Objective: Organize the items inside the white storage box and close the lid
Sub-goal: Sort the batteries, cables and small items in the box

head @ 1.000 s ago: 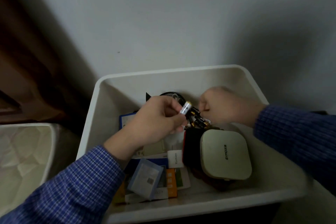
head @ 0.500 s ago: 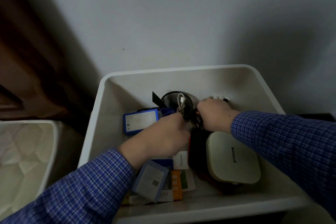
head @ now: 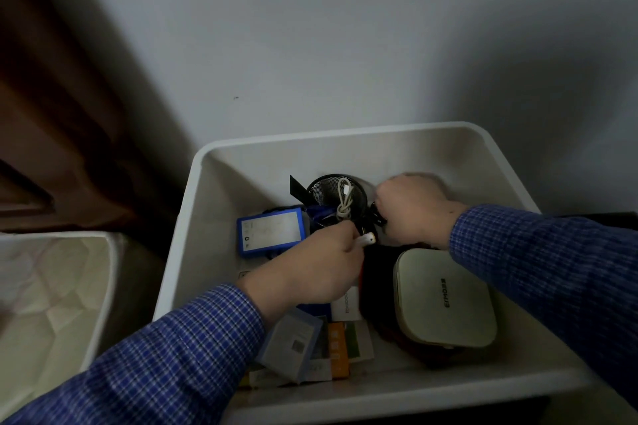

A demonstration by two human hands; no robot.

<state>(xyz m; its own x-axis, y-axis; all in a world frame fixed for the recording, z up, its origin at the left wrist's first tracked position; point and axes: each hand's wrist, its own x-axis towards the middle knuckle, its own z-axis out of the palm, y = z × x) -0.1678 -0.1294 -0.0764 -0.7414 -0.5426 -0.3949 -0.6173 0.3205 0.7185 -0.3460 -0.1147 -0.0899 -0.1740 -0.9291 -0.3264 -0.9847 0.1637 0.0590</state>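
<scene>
Both hands have dropped to frame centre — left hand (head: 321,264) pinches a white plug (head: 368,239), right hand (head: 412,212) grips dark cables (head: 374,221) — still sorting the box (head: 221,162); next, tuck them into the mesh cup (head: 331,191).

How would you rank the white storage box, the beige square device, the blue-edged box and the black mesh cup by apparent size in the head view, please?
1. white storage box
2. beige square device
3. blue-edged box and black mesh cup: look alike, unranked.

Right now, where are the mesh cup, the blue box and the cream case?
mesh cup (head: 326,190), head view, inner mesh wall
blue box (head: 271,230), head view, pale label
cream case (head: 443,300), head view, lid centre
</scene>
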